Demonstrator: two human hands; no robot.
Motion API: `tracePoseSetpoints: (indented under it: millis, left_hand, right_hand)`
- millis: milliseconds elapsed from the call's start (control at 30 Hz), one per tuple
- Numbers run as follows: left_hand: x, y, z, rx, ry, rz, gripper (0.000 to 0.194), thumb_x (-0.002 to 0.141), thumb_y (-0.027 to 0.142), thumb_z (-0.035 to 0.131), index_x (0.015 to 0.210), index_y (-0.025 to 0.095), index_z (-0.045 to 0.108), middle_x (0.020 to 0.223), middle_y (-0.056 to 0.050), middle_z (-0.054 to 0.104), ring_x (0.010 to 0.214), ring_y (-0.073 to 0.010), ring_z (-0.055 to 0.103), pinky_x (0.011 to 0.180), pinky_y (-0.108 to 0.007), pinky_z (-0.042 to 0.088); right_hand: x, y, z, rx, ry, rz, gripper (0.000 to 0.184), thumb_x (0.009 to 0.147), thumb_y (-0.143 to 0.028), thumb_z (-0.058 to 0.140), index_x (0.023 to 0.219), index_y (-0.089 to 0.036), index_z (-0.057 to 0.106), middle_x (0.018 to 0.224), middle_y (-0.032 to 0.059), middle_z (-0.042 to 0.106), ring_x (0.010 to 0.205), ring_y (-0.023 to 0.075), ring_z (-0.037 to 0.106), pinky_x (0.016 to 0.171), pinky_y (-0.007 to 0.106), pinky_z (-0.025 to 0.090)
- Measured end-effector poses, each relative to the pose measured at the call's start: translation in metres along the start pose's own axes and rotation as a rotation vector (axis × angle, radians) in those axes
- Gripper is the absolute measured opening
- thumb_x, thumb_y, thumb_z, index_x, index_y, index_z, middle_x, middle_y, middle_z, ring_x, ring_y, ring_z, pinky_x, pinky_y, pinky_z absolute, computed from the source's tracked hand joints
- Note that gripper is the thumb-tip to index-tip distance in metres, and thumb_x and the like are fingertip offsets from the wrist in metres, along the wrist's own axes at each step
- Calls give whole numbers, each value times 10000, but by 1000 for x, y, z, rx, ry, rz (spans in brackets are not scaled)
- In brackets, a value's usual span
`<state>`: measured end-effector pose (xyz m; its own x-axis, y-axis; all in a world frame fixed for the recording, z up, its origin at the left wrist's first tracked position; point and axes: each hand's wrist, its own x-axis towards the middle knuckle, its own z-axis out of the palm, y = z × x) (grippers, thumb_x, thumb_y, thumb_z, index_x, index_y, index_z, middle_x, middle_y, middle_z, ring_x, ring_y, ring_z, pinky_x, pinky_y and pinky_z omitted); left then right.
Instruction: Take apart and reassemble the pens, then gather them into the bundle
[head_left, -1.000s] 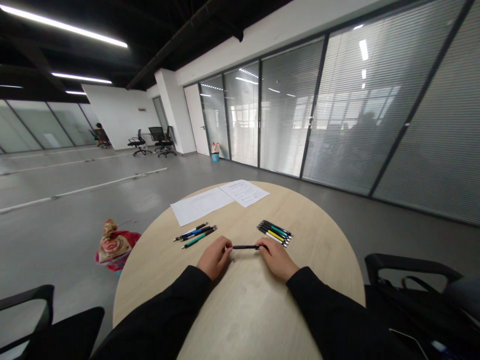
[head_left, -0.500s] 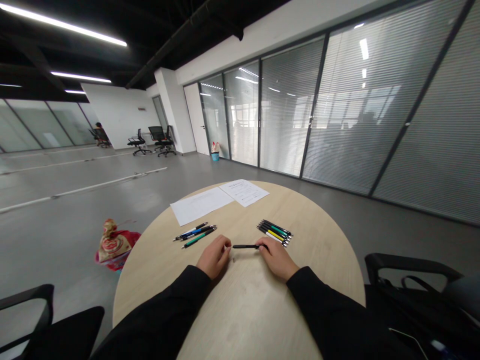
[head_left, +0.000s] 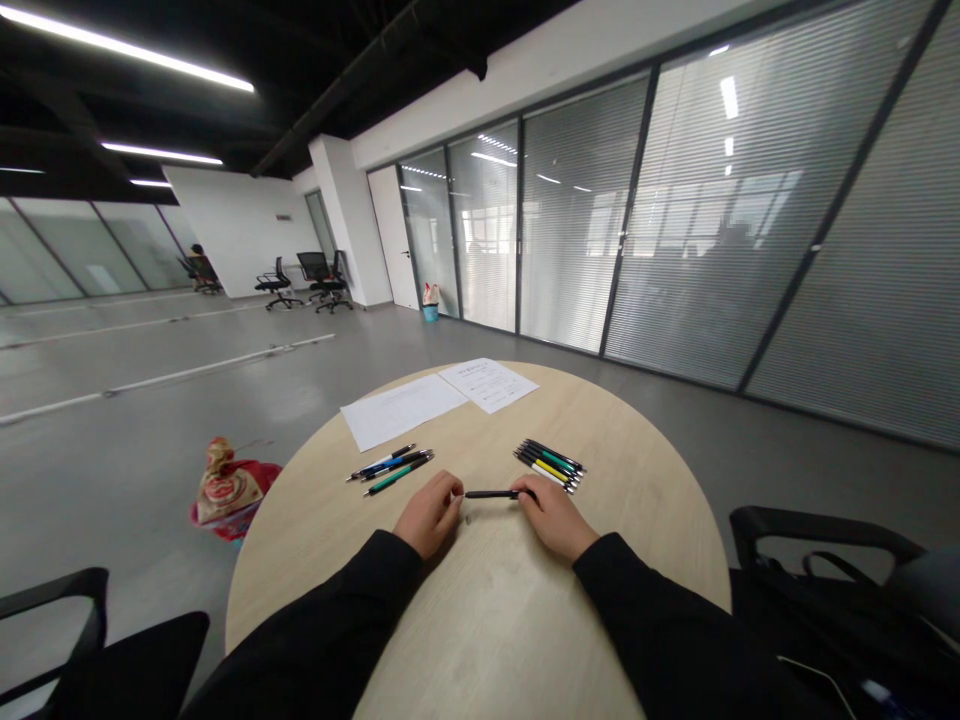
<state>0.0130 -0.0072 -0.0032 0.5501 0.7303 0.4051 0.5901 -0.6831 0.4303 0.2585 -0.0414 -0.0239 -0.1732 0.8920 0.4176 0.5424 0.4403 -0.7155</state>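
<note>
A black pen (head_left: pixel 491 494) lies level between my two hands, low over the table. My right hand (head_left: pixel 551 515) is closed on its right end, thumb and fingers pinched together. At the pen's left tip, the fingers of my left hand (head_left: pixel 431 510) are closed; the very tip is hidden by them. Just beyond my right hand a row of pens (head_left: pixel 551 462) lies side by side, black with green, yellow and white barrels. Past my left hand lies a looser group of pens (head_left: pixel 394 465), with blue, black and green barrels.
The round wooden table (head_left: pixel 495 640) carries two sheets of paper (head_left: pixel 405 408) at its far edge. A black chair (head_left: pixel 817 530) stands at the right, another chair (head_left: pixel 105 640) at the left. A bin with a red and tan bag (head_left: pixel 229 490) is on the floor at the left.
</note>
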Motion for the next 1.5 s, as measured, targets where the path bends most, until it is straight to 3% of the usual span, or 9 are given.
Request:
tracePoseSetpoints:
  millis: [433, 667, 1033, 1200, 1500]
  left_hand:
    - [0, 1, -2, 4, -16, -19, 153, 934, 245, 381, 884, 189, 514, 851, -34, 554, 732, -167, 504, 685, -292, 409]
    - [-1, -1, 0, 76, -7, -109, 133, 929, 280, 397, 915, 195, 498, 845, -27, 568, 704, -165, 513, 647, -285, 396]
    - [-1, 7, 1, 270, -165, -77, 280, 930, 422, 418, 782, 200, 506, 806, -40, 558, 725, -188, 525, 660, -296, 384]
    - [-1, 9, 1, 303, -210, -34, 206, 919, 343, 435, 804, 205, 536, 835, -50, 568, 771, -199, 544, 675, -301, 387]
    - [-2, 6, 3, 247, -152, -12, 171, 884, 269, 462, 749, 209, 548, 764, -42, 551, 721, -202, 529, 638, -307, 359]
  right_hand:
    - [0, 2, 1, -11, 1, 10, 200, 867, -91, 488, 908, -187, 659, 936, 50, 682, 902, 189, 597, 847, 320, 437]
    - [1, 7, 1, -20, 36, 18, 200, 865, -100, 490, 927, -189, 657, 939, 52, 676, 906, 193, 594, 843, 318, 439]
    - [2, 11, 2, -47, 81, 69, 205, 864, -110, 482, 904, -190, 667, 908, 52, 676, 887, 192, 592, 839, 311, 430]
    - [2, 11, 3, -40, 77, 73, 197, 868, -114, 483, 899, -189, 662, 887, 49, 669, 866, 189, 587, 823, 305, 433]
    - [2, 11, 2, -40, 73, 65, 198, 869, -112, 483, 910, -192, 659, 882, 50, 665, 860, 194, 583, 812, 315, 438]
